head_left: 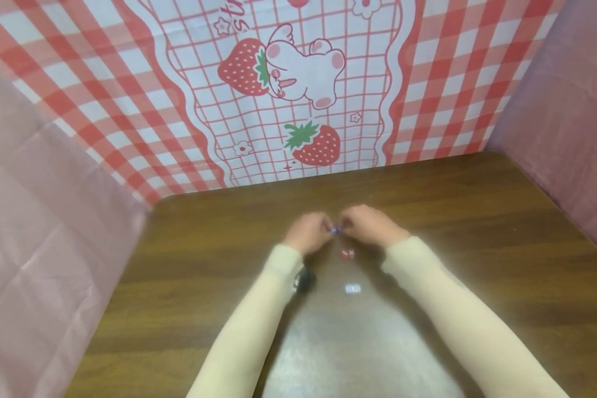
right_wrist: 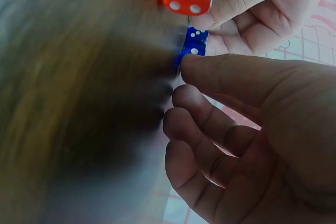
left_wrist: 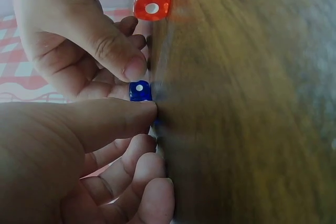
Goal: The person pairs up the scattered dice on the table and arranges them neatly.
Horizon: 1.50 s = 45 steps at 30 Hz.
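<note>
Small blue dice (head_left: pixel 336 230) sit between my two hands on the brown table. My left hand (head_left: pixel 309 233) pinches the dice at their left end, thumb on the near side. From the other end my right hand (head_left: pixel 370 225) pinches them the same way, and the two thumbs nearly meet. A one-pip face of a blue die (left_wrist: pixel 139 91) shows between the thumbs in the left wrist view. The fingertips behind the dice are partly hidden. Close in front of the hands stand red dice (head_left: pixel 347 254), side by side.
White dice (head_left: pixel 352 288) lie nearer to me, in line with the red ones. A dark round device (head_left: pixel 304 280) is worn at my left wrist. Behind the wooden table (head_left: pixel 204 265) hangs a red-checked strawberry cloth (head_left: pixel 179 127), with pink cloth at both sides.
</note>
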### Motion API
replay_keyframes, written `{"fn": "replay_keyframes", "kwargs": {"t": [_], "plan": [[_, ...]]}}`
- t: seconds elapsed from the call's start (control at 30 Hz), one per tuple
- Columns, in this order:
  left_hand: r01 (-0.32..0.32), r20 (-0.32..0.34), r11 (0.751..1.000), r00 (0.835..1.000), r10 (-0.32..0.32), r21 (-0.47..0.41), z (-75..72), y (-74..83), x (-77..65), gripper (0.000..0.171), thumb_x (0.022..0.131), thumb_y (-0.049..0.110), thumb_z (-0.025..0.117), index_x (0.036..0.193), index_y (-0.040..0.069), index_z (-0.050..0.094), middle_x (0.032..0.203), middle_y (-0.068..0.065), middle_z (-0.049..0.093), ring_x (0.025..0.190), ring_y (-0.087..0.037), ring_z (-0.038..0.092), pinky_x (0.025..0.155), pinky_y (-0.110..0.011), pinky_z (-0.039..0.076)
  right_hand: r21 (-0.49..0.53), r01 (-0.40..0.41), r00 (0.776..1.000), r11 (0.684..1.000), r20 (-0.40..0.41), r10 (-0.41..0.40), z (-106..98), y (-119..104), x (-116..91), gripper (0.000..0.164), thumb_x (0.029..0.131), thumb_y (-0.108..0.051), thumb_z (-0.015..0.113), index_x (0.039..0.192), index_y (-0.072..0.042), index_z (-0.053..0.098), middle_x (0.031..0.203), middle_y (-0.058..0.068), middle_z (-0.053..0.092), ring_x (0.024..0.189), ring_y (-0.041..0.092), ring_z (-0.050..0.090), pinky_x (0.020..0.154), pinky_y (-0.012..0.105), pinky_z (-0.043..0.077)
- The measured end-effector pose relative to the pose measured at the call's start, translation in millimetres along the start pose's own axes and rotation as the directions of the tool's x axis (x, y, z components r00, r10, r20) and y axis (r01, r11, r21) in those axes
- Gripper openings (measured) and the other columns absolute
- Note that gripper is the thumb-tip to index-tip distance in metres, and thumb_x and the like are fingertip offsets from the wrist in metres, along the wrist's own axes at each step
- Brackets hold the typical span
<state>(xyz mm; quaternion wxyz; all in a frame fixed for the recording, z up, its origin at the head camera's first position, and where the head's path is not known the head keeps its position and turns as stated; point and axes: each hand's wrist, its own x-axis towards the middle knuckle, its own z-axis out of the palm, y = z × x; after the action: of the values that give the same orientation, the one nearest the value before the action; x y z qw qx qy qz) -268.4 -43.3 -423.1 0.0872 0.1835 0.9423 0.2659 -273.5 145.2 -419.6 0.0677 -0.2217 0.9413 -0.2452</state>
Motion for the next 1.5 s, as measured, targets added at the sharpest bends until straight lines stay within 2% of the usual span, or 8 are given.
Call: {"fn": "replay_keyframes", "kwargs": {"t": [0.47,0.63,0.77,0.93,1.07,1.17,1.37,1.5], "plan": [[-0.009,0.005,0.999,1.000,0.009,0.033,2.4,3.6,0.8,0.015,0.095,0.024,0.074,0.107,0.015,0.070,0.101,0.001,0.071,0.090,-0.016,0.066,0.086,-0.034,0.057,0.037,-0.008,1.000,0.999,0.018,0.008,1.7,-2.0,-4.3,0.010,0.092,-0.011,0.075,0.101,-0.016,0.074,0.094,0.000,0.072,0.087,0.018,0.068,0.085,0.042,0.060],[-0.003,-0.009,0.999,1.000,0.002,-0.033,-2.0,4.0,-7.4,0.020,0.094,0.027,0.076,0.107,0.014,0.070,0.101,0.000,0.071,0.090,-0.016,0.065,0.085,-0.036,0.057,0.070,-0.002,1.000,0.998,0.030,0.000,-5.2,3.0,-11.5,0.016,0.092,-0.010,0.075,0.107,-0.015,0.073,0.101,0.001,0.073,0.095,0.021,0.070,0.089,0.045,0.059],[0.024,-0.021,0.994,0.999,-0.026,-0.106,-11.2,-3.2,-22.6,0.036,0.094,0.029,0.076,0.124,0.012,0.066,0.110,-0.002,0.070,0.097,-0.018,0.065,0.088,-0.038,0.058,0.067,-0.031,0.999,0.997,0.011,0.030,-17.7,11.4,-31.3,0.020,0.093,-0.013,0.074,0.113,-0.014,0.071,0.106,0.003,0.073,0.100,0.024,0.070,0.090,0.048,0.059],[0.053,-0.109,0.991,0.992,-0.067,-0.122,-28.3,-21.2,-44.9,0.045,0.096,0.027,0.073,0.136,0.013,0.060,0.114,-0.003,0.069,0.100,-0.019,0.065,0.088,-0.041,0.058,0.011,-0.071,0.995,0.997,-0.065,0.072,-32.9,27.1,-65.9,0.017,0.095,-0.021,0.075,0.110,-0.014,0.071,0.104,0.003,0.071,0.099,0.024,0.068,0.089,0.050,0.058],[0.059,-0.213,0.992,0.974,-0.081,-0.107,-42.2,-32.9,-58.7,0.036,0.097,0.024,0.072,0.129,0.011,0.064,0.112,-0.004,0.070,0.101,-0.021,0.066,0.091,-0.043,0.057,-0.031,-0.070,0.988,0.997,-0.139,0.065,-34.3,32.2,-82.0,0.013,0.095,-0.019,0.074,0.106,-0.012,0.071,0.099,0.004,0.071,0.094,0.025,0.067,0.086,0.051,0.058],[0.066,-0.241,0.994,0.967,-0.085,-0.087,-46.2,-36.4,-65.6,0.029,0.097,0.023,0.072,0.123,0.012,0.066,0.110,-0.003,0.070,0.100,-0.021,0.066,0.092,-0.043,0.057,-0.026,-0.044,0.994,0.999,-0.102,0.041,-26.0,25.8,-82.1,0.015,0.094,-0.018,0.075,0.107,-0.011,0.072,0.100,0.004,0.072,0.094,0.025,0.068,0.086,0.050,0.059],[0.003,-0.089,0.999,0.996,-0.007,-0.039,-28.2,-20.4,-70.8,0.022,0.096,0.025,0.073,0.116,0.014,0.070,0.105,0.000,0.072,0.095,-0.016,0.067,0.087,-0.037,0.058,0.040,0.000,0.999,0.999,0.039,-0.001,-5.8,3.8,-69.0,0.014,0.090,-0.015,0.079,0.103,-0.013,0.072,0.094,0.000,0.072,0.088,0.018,0.068,0.083,0.043,0.061],[-0.053,0.021,0.998,0.998,0.054,-0.041,-11.5,-1.4,-68.0,0.025,0.093,0.025,0.076,0.115,0.015,0.071,0.102,0.003,0.072,0.091,-0.013,0.066,0.082,-0.032,0.058,0.058,-0.005,0.998,0.998,0.062,0.001,-1.2,-8.3,-64.0,0.012,0.088,-0.018,0.082,0.094,-0.016,0.072,0.085,-0.004,0.069,0.076,0.013,0.065,0.074,0.035,0.060]]}}
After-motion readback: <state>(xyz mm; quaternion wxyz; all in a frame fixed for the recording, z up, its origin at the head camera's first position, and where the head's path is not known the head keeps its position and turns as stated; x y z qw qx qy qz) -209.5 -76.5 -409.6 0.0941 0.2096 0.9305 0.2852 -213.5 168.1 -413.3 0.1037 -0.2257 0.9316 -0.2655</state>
